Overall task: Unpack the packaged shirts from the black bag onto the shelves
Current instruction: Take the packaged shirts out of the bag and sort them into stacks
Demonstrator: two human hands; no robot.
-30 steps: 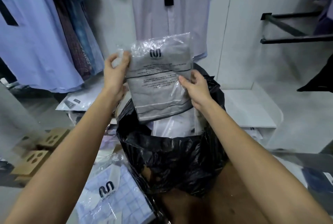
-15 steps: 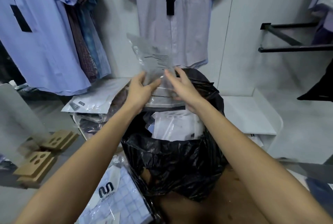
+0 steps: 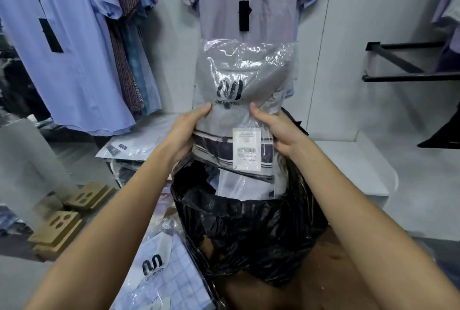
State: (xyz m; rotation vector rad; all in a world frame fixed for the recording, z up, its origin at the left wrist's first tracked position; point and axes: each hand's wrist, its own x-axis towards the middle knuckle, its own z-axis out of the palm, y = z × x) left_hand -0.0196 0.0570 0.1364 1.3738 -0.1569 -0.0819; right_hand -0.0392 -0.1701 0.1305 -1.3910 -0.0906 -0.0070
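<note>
A grey shirt in a clear plastic pack [image 3: 239,80], printed with a dark logo and carrying a white barcode label, stands upright over the open black bag [image 3: 249,230]. My left hand [image 3: 185,132] grips the pack's left edge and my right hand [image 3: 276,130] grips its right edge, thumbs on the front. More packaged shirts [image 3: 239,185] show inside the bag below it. A low white shelf [image 3: 348,160] runs behind and to the right of the bag.
A checked shirt pack [image 3: 159,272] lies at the bag's left. Flat packs [image 3: 132,145] are stacked on the shelf at left. Cardboard pieces [image 3: 72,212] sit on the floor. Shirts hang on the wall [image 3: 74,48], and black rails [image 3: 408,65] jut out at right.
The grey pack was flipped over in my hands: its printed back faced me, then it lay edge-on, and now its logo front stands upright. Both hands shifted to its lower sides.
</note>
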